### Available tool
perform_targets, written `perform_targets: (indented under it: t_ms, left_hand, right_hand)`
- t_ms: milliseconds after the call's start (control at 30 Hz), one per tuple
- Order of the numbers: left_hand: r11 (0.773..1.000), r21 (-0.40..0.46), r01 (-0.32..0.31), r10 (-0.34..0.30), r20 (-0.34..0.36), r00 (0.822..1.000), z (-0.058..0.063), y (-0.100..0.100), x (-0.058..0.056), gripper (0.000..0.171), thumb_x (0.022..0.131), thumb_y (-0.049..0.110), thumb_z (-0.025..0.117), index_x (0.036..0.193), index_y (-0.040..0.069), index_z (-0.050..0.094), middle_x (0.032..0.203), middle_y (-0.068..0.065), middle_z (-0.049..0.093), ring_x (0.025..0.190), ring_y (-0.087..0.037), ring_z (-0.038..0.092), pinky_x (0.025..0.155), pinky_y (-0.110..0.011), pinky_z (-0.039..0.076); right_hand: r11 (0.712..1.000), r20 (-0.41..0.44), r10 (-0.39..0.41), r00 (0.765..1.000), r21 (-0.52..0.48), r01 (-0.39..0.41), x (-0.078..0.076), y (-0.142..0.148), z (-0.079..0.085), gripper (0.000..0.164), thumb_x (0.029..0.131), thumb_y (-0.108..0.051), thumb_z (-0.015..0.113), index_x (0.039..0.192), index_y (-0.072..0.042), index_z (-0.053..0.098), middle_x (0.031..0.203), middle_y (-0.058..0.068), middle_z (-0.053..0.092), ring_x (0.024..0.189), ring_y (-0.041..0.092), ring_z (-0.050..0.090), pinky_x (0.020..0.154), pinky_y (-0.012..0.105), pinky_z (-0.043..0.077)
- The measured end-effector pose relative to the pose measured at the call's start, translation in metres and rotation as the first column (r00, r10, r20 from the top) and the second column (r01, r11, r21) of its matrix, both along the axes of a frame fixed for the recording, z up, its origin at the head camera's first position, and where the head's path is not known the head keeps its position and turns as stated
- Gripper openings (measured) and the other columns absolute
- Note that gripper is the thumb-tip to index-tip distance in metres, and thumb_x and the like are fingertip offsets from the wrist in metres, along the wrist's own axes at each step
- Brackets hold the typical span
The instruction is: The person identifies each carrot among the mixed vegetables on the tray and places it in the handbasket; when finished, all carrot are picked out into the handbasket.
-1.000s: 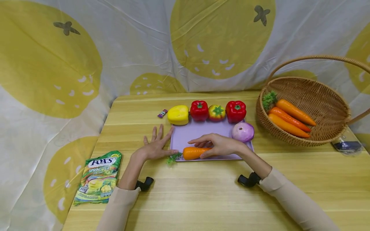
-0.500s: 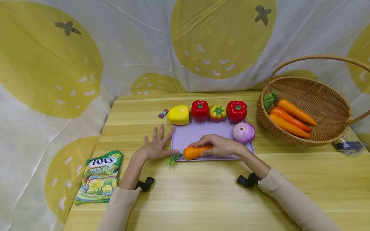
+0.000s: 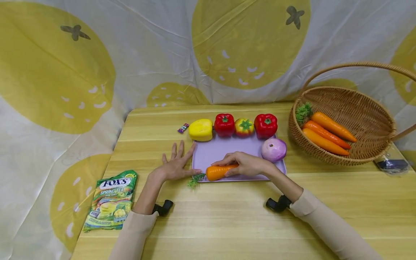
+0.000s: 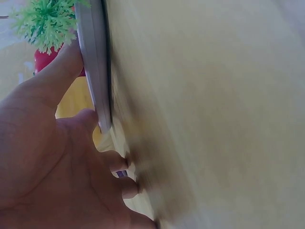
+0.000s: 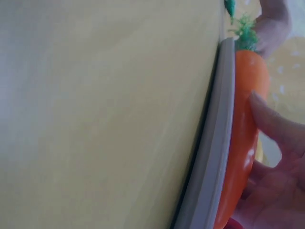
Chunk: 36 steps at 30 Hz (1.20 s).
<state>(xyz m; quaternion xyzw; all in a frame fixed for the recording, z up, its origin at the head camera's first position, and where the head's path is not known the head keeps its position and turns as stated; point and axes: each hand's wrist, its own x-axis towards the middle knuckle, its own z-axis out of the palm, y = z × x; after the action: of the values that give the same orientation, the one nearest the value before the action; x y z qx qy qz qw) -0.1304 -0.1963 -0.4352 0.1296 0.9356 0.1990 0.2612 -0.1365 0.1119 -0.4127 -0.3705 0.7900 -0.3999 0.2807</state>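
Observation:
A purple tray [image 3: 211, 151] lies on the table. Along its front edge is an orange carrot [image 3: 214, 173] with a green leafy top [image 3: 196, 179] sticking out past the left corner. My right hand [image 3: 248, 163] grips the carrot from above, thumb on the near side; in the right wrist view the thumb presses on the carrot [image 5: 245, 129]. My left hand [image 3: 175, 167] has its fingers spread at the tray's left edge, the thumb by the leafy top. In the left wrist view the left hand [image 4: 62, 157] touches the tray's rim [image 4: 93, 62], other fingertips on the table.
Along the tray's back sit a yellow pepper [image 3: 200, 130], red peppers [image 3: 224, 125] and a yellow-red tomato-like fruit [image 3: 244, 127]. A purple onion [image 3: 274, 150] is at its right. A wicker basket [image 3: 373, 126] holds carrots [image 3: 331, 126]. A candy bag [image 3: 112, 200] and small wrapped candy [image 3: 183, 128] lie left.
Over the last second the fingers of my right hand have come down and closed round the carrot. My left hand and the other things have stayed in place.

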Motion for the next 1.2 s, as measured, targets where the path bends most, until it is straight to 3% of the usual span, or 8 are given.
perform_targets:
  t_ms: [333, 867, 1200]
  left_hand:
    - [1.000, 0.003, 0.009, -0.009, -0.004, 1.000, 0.001, 0.000, 0.001, 0.108, 0.086, 0.083, 0.054, 0.165, 0.041, -0.008, 0.169, -0.011, -0.032, 0.154, -0.041, -0.033, 0.114, -0.082, -0.014]
    - [1.000, 0.015, 0.001, -0.001, 0.001, 1.000, 0.002, 0.000, 0.002, 0.106, 0.090, 0.076, 0.058, 0.165, 0.042, -0.008, 0.168, -0.008, -0.034, 0.154, -0.039, -0.035, 0.114, -0.082, -0.015]
    - [1.000, 0.016, 0.003, -0.003, -0.005, 1.000, 0.004, 0.001, 0.004, 0.103, 0.093, 0.071, 0.060, 0.165, 0.042, -0.008, 0.168, -0.008, -0.034, 0.154, -0.039, -0.035, 0.113, -0.082, -0.015]
  right_hand:
    - [1.000, -0.018, -0.008, 1.000, -0.021, 0.008, 0.003, 0.000, 0.001, 0.046, 0.097, -0.013, 0.072, 0.143, -0.012, 0.064, 0.125, 0.004, 0.073, 0.107, 0.014, 0.060, 0.103, 0.033, 0.050]
    - [0.999, -0.038, -0.032, 0.999, 0.001, 0.032, 0.009, 0.008, 0.006, 0.045, 0.098, -0.015, 0.071, 0.143, -0.014, 0.064, 0.123, 0.001, 0.073, 0.104, 0.013, 0.061, 0.100, 0.030, 0.051]
    - [0.999, -0.054, -0.039, 0.998, -0.006, 0.038, 0.013, 0.033, 0.017, 0.044, 0.099, -0.016, 0.071, 0.142, -0.017, 0.065, 0.121, -0.002, 0.073, 0.103, 0.013, 0.061, 0.096, 0.031, 0.052]
